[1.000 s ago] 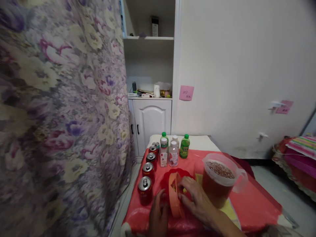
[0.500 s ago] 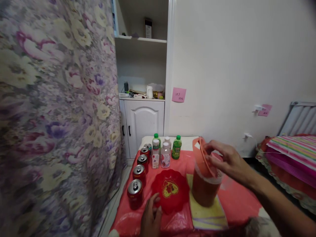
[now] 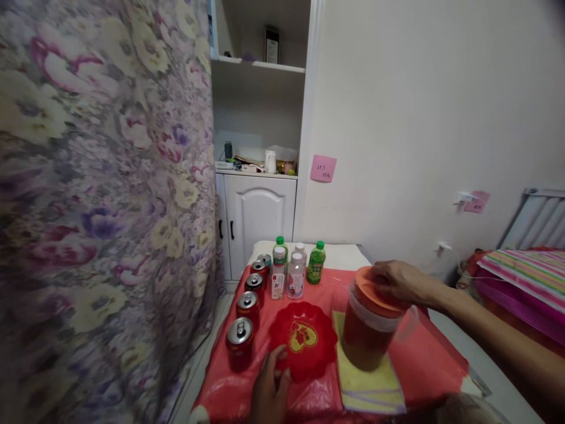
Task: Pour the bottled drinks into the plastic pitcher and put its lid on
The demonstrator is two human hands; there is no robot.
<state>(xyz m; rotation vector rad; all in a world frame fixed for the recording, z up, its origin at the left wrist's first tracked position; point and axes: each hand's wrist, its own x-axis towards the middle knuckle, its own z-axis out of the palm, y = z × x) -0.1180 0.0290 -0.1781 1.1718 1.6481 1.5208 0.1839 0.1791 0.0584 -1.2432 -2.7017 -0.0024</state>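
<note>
My right hand (image 3: 395, 282) is on the orange lid (image 3: 375, 292), its fingers curled over the top. The lid lies on a reddish-brown bin (image 3: 365, 338) with a translucent bag around its rim. Under the bin is a yellow cloth (image 3: 371, 386). My left hand (image 3: 271, 386) hangs by the lower left edge of a red scalloped plate (image 3: 304, 365), fingers apart and nothing held. The plate bears a yellow heart print.
Several cans (image 3: 241, 344) line the left of the red-covered table (image 3: 322, 401). Several bottles (image 3: 295, 277) stand behind the plate. A floral curtain (image 3: 110, 206) hangs left, a white cabinet (image 3: 260, 229) stands behind, and a bed (image 3: 525, 277) is at the right.
The orange lid went from tilted upright to lying flat over the bin's mouth, with my right hand lowered onto it. My left hand stays beside the plate.
</note>
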